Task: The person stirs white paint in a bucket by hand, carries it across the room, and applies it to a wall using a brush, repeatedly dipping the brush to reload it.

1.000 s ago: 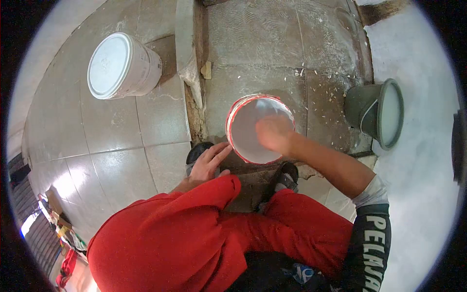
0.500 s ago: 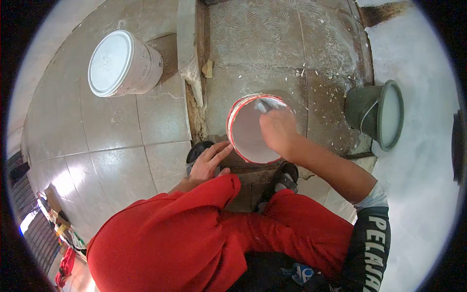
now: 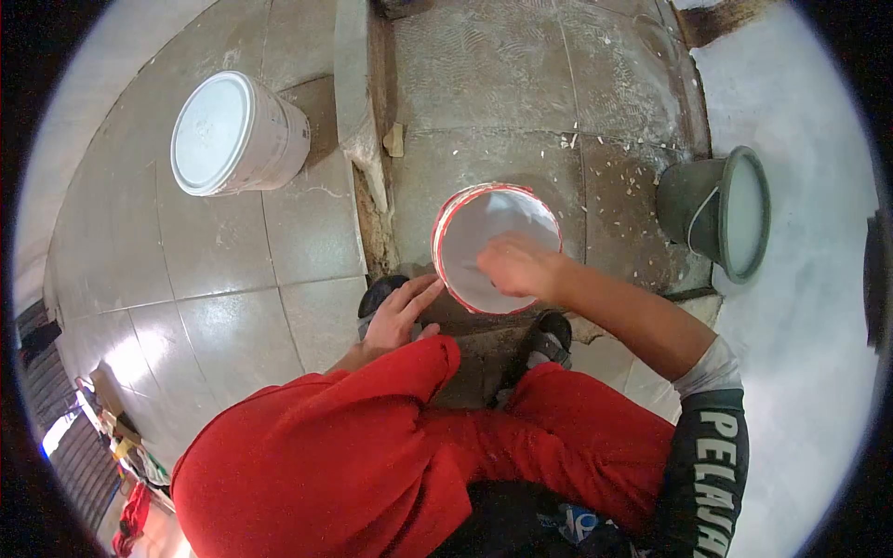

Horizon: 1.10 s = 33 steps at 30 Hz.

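A round bucket with a red and white rim [image 3: 439, 244] stands on the tiled floor between my feet, with a pale greyish material inside. My right hand [image 3: 521, 267] is over the bucket's opening, its fingers closed and pointing down. Whatever it grips is hidden beneath the hand. My left hand [image 3: 402, 312] rests against the bucket's lower left rim, fingers stretched out, holding nothing.
A white lidded bucket [image 3: 214, 135] is at the upper left. A dark green pail [image 3: 693, 209] with pale contents stands at the right. A raised ledge [image 3: 357, 84] runs left of the bucket. White chips lie scattered on the floor.
My right hand has moved from the bucket's upper rim down and slightly left across the opening. The grey thing seen at its fingers before is now hidden. My left hand stays at the rim.
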Each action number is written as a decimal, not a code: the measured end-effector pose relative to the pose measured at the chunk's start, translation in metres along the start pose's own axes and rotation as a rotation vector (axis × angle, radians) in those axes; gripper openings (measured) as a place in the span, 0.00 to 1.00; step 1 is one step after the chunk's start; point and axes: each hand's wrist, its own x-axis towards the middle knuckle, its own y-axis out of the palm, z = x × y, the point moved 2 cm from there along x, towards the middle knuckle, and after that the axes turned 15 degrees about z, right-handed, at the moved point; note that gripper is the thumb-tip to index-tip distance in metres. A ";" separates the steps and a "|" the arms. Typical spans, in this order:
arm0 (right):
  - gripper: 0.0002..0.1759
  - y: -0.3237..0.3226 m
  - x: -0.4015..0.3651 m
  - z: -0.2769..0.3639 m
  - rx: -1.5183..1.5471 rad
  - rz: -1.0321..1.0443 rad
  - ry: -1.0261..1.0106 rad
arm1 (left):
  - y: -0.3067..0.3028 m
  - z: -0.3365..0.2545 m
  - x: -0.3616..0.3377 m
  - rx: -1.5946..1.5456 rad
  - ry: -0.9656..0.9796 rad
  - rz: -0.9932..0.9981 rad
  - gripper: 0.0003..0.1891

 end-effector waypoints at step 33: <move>0.09 -0.010 -0.045 0.040 -0.127 -0.177 0.397 | -0.001 -0.001 -0.001 -0.004 -0.012 0.001 0.38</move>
